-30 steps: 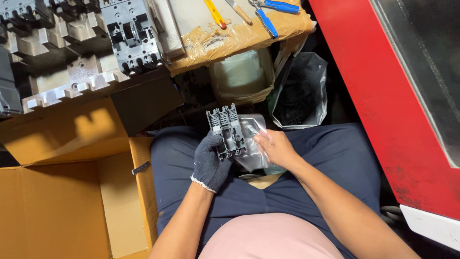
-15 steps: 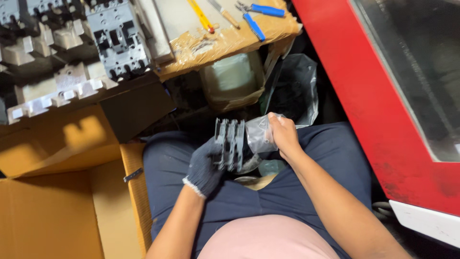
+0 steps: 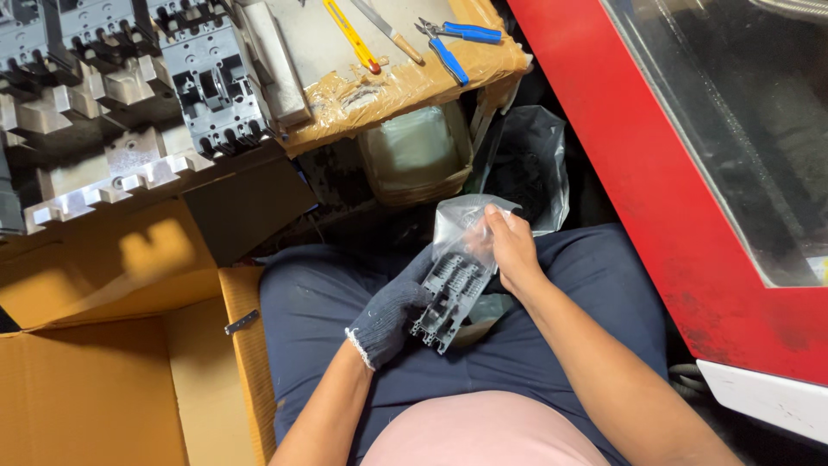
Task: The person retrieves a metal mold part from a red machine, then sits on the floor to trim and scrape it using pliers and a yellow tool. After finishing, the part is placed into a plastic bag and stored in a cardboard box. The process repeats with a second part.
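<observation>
Lowered toward the lap, both hands grip: left (image 3: 392, 312) grey part (image 3: 448, 293), right (image 3: 511, 250) clear bag (image 3: 461, 223).

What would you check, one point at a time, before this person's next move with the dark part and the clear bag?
1. Gloved left hand grips the dark plastic part: ok.
2. Bare right hand holds the clear plastic bag: ok.
3. Bag covers the part's upper end: ok; lower end is not covered.
4. Bag mouth fully open: cannot tell.
5. Part is held above the lap, away from the cardboard box: ok.
6. Blue-handled pliers lie on the bench, away from both hands: ok.
</observation>
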